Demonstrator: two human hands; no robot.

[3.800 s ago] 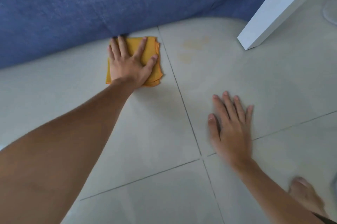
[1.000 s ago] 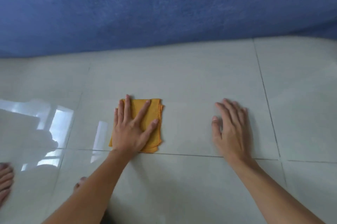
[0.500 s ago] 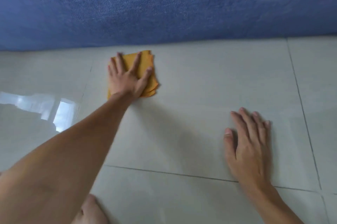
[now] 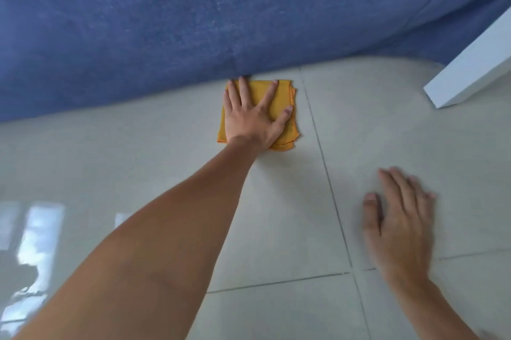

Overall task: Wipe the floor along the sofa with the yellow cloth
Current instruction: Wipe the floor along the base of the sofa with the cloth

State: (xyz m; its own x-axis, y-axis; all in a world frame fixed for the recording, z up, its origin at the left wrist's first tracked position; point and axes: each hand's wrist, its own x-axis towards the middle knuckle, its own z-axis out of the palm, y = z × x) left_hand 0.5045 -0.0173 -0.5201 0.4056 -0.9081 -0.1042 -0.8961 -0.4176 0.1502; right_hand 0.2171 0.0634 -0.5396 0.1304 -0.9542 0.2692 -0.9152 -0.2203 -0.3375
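Cloth position is what I see changed: half a second ago the yellow cloth point(image 4: 258, 114) lay short of the sofa point(image 4: 193, 16), and now its far edge touches the blue base beside a tile joint, so I judge this stroke has reached the sofa line. My left hand point(image 4: 253, 115) presses flat on the cloth, fingers point(image 4: 244, 90) spread, tips at its far edge. My right hand point(image 4: 398, 223) lies open on the bare floor point(image 4: 387, 124), fingers loosely together, well apart from the cloth.
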